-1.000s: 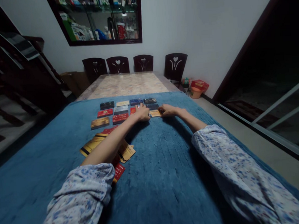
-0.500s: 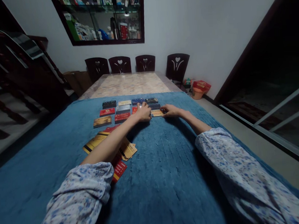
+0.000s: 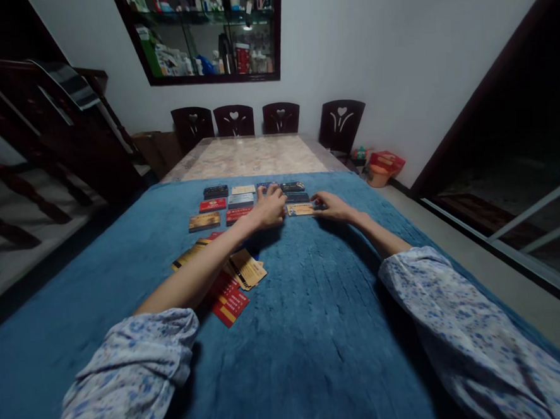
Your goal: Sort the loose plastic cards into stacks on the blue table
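Several small stacks of printed cards stand in rows on a blue cloth. My left hand [image 3: 271, 208] is over the middle of these rows, fingers bent but spread, hiding some stacks beneath it. Just right of it lies a yellow-orange card stack [image 3: 299, 209], in front of a dark stack [image 3: 297, 198]. At the yellow stack's right edge is my right hand [image 3: 332, 207], thumb and forefinger apart; whether they touch it I cannot tell. Under my left forearm, loose red cards [image 3: 230, 302] and tan cards [image 3: 248, 268] lie fanned out.
The blue cloth [image 3: 306, 334] covers the near part of the table; its far part is bare marbled top [image 3: 258, 155]. Dark chairs [image 3: 281, 118] line the far side. A gold-brown stack [image 3: 204, 222] sits at the rows' left end. An orange bin [image 3: 378, 175] is on the floor.
My left hand has shifted left, off the yellow-orange stack, which shows more fully. My right fingers have drawn slightly away from that stack's right part. The whole view has swung a little left.
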Action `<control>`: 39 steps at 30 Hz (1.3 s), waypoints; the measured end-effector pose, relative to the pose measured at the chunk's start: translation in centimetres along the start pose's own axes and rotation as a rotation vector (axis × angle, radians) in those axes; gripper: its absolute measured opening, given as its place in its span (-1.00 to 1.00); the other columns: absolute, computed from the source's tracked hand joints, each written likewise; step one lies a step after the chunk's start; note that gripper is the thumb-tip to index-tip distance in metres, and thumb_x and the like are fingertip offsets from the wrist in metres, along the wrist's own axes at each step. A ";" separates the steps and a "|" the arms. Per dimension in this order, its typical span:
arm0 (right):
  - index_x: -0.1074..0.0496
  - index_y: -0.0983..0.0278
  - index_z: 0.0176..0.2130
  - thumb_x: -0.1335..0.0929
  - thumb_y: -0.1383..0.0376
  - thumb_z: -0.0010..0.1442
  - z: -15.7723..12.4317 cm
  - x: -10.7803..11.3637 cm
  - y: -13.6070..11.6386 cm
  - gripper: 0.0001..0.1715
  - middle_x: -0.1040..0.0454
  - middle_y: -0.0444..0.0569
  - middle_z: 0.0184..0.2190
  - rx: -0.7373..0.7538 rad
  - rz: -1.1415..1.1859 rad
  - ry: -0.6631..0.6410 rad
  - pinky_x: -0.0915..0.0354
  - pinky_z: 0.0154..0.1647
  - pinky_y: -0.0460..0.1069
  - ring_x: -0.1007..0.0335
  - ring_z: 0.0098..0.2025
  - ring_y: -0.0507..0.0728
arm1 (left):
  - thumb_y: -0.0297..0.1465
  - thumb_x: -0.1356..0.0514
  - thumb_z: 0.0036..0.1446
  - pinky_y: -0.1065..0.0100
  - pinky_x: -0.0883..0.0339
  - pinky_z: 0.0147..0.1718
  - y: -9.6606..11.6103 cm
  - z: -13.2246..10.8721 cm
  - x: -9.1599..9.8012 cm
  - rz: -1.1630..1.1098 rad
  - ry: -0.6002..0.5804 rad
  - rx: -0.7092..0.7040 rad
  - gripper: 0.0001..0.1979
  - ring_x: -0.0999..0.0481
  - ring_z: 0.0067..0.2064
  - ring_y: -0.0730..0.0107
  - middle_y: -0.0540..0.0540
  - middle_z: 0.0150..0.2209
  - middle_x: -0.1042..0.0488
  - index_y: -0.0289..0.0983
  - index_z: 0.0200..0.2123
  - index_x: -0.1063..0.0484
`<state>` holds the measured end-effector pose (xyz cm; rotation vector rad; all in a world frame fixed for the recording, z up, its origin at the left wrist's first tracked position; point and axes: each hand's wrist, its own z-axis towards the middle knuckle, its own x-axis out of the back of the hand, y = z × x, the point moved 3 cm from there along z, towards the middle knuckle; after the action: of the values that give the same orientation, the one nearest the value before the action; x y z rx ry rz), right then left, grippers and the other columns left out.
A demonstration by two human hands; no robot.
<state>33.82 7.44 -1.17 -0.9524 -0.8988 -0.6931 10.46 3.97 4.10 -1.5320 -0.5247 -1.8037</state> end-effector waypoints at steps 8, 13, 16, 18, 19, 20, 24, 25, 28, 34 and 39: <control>-0.52 0.33 -0.22 -0.33 0.26 0.13 -1.5 0.8 -2.1 -0.75 -0.47 -0.01 -0.34 0.086 0.047 0.120 -0.25 -0.22 -0.02 -0.32 -0.32 0.11 | -0.46 -0.12 0.18 -0.22 0.03 0.23 -1.0 -3.1 1.2 -0.017 0.011 0.033 -0.58 -0.12 0.34 -0.15 -0.39 0.19 -0.37 -0.33 0.12 -0.41; -0.52 0.30 -0.28 -0.33 0.27 0.15 -2.3 1.2 -4.0 -0.80 -0.47 -0.02 -0.38 0.093 0.038 0.165 -0.23 -0.25 -0.03 -0.30 -0.36 0.10 | -0.46 -0.15 0.19 -0.23 0.07 0.23 -2.2 -5.3 1.5 -0.015 0.057 0.060 -0.61 -0.10 0.34 -0.17 -0.35 0.19 -0.38 -0.27 0.10 -0.43; -0.52 0.30 -0.29 -0.32 0.29 0.16 -2.5 1.2 -5.1 -0.82 -0.47 -0.02 -0.40 0.120 0.040 0.185 -0.23 -0.26 -0.04 -0.30 -0.37 0.09 | -0.45 -0.16 0.19 -0.24 0.08 0.23 -2.8 -6.7 2.0 -0.028 0.080 0.079 -0.63 -0.14 0.32 -0.18 -0.34 0.16 -0.40 -0.25 0.08 -0.45; -0.52 0.31 -0.29 -0.32 0.29 0.17 -2.7 1.2 -5.9 -0.81 -0.47 -0.02 -0.41 0.139 0.046 0.201 -0.23 -0.26 -0.03 -0.31 -0.38 0.09 | -0.45 -0.15 0.20 -0.23 0.07 0.23 -3.2 -7.6 2.3 -0.024 0.083 0.085 -0.65 -0.14 0.33 -0.17 -0.34 0.15 -0.41 -0.25 0.06 -0.46; -0.52 0.31 -0.29 -0.31 0.29 0.18 -2.7 1.1 -6.3 -0.81 -0.47 -0.01 -0.42 0.149 0.051 0.207 -0.24 -0.26 -0.03 -0.32 -0.38 0.09 | -0.45 -0.14 0.21 -0.23 0.06 0.22 -3.4 -8.1 2.5 -0.020 0.082 0.090 -0.66 -0.14 0.33 -0.17 -0.34 0.14 -0.41 -0.26 0.05 -0.46; -0.52 0.31 -0.29 -0.31 0.29 0.19 -2.7 1.0 -6.7 -0.80 -0.47 -0.01 -0.42 0.159 0.057 0.212 -0.24 -0.26 -0.03 -0.32 -0.38 0.09 | -0.45 -0.14 0.21 -0.23 0.04 0.22 -3.6 -8.6 2.6 -0.018 0.082 0.096 -0.67 -0.14 0.33 -0.17 -0.34 0.13 -0.42 -0.26 0.04 -0.47; -0.52 0.30 -0.30 -0.29 0.31 0.20 -2.7 0.4 -8.4 -0.80 -0.48 0.00 -0.41 0.196 0.080 0.215 -0.26 -0.25 -0.03 -0.33 -0.37 0.10 | -0.44 -0.14 0.18 -0.23 0.02 0.22 -4.4 -10.6 2.9 -0.021 0.098 0.130 -0.66 -0.17 0.31 -0.17 -0.34 0.13 -0.42 -0.27 0.03 -0.49; -0.52 0.30 -0.30 -0.29 0.32 0.20 -2.7 0.2 -8.9 -0.80 -0.48 0.00 -0.41 0.210 0.085 0.212 -0.27 -0.24 -0.03 -0.33 -0.36 0.10 | -0.43 -0.14 0.18 -0.24 0.02 0.22 -4.6 -11.1 2.9 -0.024 0.099 0.133 -0.66 -0.18 0.31 -0.17 -0.34 0.13 -0.42 -0.28 0.02 -0.49; -0.52 0.28 -0.30 -0.30 0.32 0.20 -2.6 -0.4 -10.4 -0.81 -0.47 -0.02 -0.40 0.248 0.097 0.193 -0.27 -0.23 -0.03 -0.34 -0.35 0.10 | -0.40 -0.15 0.17 -0.26 0.02 0.22 -5.3 -12.6 2.8 -0.031 0.112 0.155 -0.67 -0.19 0.30 -0.20 -0.34 0.13 -0.43 -0.27 0.00 -0.52; -0.50 0.27 -0.30 -0.30 0.34 0.20 -2.4 -1.3 -13.8 -0.84 -0.48 -0.02 -0.39 0.329 0.139 0.179 -0.23 -0.26 -0.06 -0.33 -0.35 0.08 | -0.44 -0.15 0.15 -0.29 0.01 0.22 -6.5 -15.8 2.5 -0.057 0.123 0.186 -0.63 -0.22 0.29 -0.21 -0.31 0.12 -0.46 -0.22 0.03 -0.53; -0.49 0.29 -0.33 -0.28 0.41 0.18 -1.8 -2.5 -16.7 -0.82 -0.47 -0.03 -0.41 0.403 0.169 0.118 -0.21 -0.25 -0.06 -0.31 -0.36 0.07 | -0.46 -0.13 0.17 -0.29 0.00 0.22 -7.9 -18.7 2.1 -0.076 0.147 0.220 -0.67 -0.23 0.30 -0.19 -0.27 0.10 -0.48 -0.17 -0.03 -0.56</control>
<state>19.51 -1.05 2.49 -0.6117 -0.8039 -0.3979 -8.14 -4.29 3.09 -1.2369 -0.6920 -1.8315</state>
